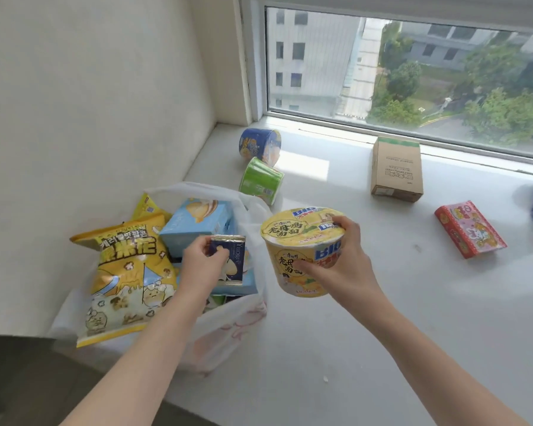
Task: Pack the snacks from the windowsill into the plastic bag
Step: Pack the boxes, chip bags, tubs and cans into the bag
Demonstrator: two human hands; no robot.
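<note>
The right hand grips a big yellow noodle bowl, fingers over the lid rim and thumb on the wall, holding it in the air just beside the mouth of the white plastic bag. The left hand pinches a small dark blue sachet over the open bag. The bag stands at the left end of the windowsill, already crowded with a glossy yellow popcorn bag and a pale blue box. To do this step well, the sachet should probably drop in first, flat into a gap, so that the left hand can hold the thin film open. The bowl is stiff, round and tapered, with a foil-like lid, so it would likely sit best upright on the boxes rather than on the puffy popcorn bag, which could crush. The bag's soft walls may sag or split if loaded unevenly. A green cup, a blue cup, a cardboard box and a red packet lie on the sill, not yet packed.
</note>
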